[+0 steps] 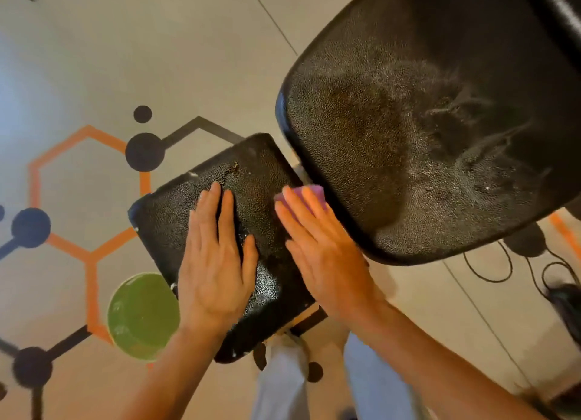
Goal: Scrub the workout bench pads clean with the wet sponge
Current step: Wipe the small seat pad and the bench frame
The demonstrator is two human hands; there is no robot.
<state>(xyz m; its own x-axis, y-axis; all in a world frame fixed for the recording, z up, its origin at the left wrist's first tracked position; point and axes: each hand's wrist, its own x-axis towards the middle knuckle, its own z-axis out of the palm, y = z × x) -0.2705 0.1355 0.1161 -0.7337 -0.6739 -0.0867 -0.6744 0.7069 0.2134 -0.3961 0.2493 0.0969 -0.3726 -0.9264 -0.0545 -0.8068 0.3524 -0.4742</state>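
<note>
The black seat pad [176,218] of the workout bench lies below me, wet and speckled with foam. My left hand [217,262] rests flat on it, fingers spread, holding nothing. My right hand [317,240] presses a pink sponge [314,192] onto the seat pad's far right edge; only the sponge's tip shows past my fingers. The larger black back pad [408,130] rises at the upper right, streaked with soapy residue. A small brown smear [231,171] sits on the seat pad just beyond my left fingertips.
A green bowl [143,316] of liquid stands on the floor left of the seat pad. The floor [94,74] carries orange and black hexagon markings. Black cables [503,262] and a dark object lie at the right. My legs show below the bench.
</note>
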